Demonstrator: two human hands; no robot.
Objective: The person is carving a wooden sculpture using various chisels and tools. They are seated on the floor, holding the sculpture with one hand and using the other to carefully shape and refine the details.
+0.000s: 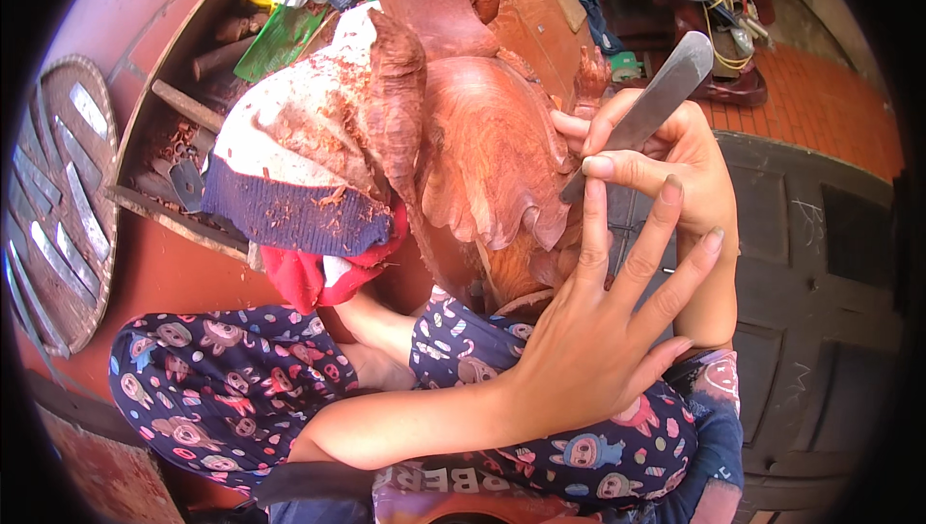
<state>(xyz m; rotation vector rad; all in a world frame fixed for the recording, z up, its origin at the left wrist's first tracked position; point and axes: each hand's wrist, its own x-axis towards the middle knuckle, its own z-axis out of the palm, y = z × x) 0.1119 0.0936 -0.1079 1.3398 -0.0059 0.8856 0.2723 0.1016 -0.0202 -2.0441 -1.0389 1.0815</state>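
Note:
My right hand (699, 152) pinches a flat grey metal carving chisel (654, 95) between thumb and fingers. Its broad rounded end points up and right, while the narrow lower end meets the scalloped edge of a reddish-brown wood carving (492, 143). My left hand (588, 317) crosses in front with fingers spread, holding nothing. One of its fingertips reaches close to the chisel and the right thumb; contact is unclear. A white cloth with a navy ribbed band (299, 210), sprinkled with wood shavings, lies against the carving's left side.
Several chisels lie on a round woven tray (92, 283) at the left. Beside it, a wooden box (178, 215) holds tools, shavings and a green piece. A dark panelled board (810, 331) lies at the right. My crossed legs in patterned trousers (222, 379) are below the carving.

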